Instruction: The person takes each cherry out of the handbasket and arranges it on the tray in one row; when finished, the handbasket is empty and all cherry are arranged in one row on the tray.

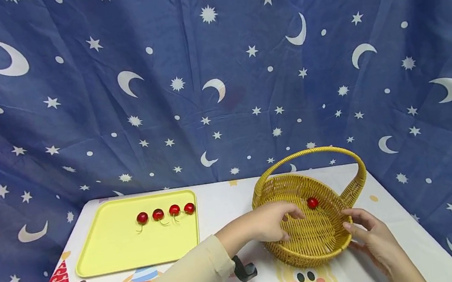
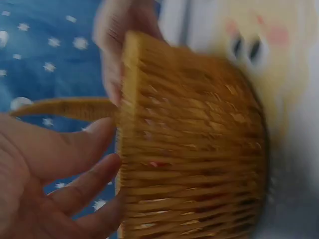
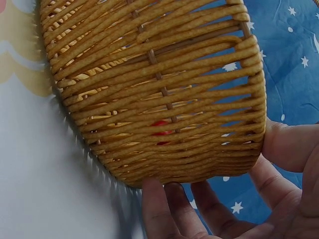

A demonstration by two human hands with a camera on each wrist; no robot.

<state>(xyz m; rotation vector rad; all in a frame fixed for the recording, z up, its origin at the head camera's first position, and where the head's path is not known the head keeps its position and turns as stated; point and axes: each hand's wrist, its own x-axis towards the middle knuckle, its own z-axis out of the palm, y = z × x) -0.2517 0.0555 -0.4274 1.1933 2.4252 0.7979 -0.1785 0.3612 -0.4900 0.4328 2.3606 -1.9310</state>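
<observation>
A yellow woven basket (image 1: 310,245) with a tall arched handle (image 1: 323,149) stands tilted toward the front on the right side of the table. Inside it lies one red cherry (image 1: 313,203), glimpsed as red through the weave in the right wrist view. My left hand (image 1: 273,222) reaches over the basket's left rim, fingers apart and slightly bent, nothing between them. At the right side, my right hand (image 1: 372,238) holds the rim, thumb at the edge and fingers (image 3: 157,204) against the outer wall.
To the left lies a yellow tray (image 1: 138,254) with several stemmed cherries (image 1: 158,214) in a row near its back right corner. The white tablecloth (image 1: 227,208) carries cartoon prints. Behind the table hangs a blue curtain (image 1: 188,117) with moons and stars.
</observation>
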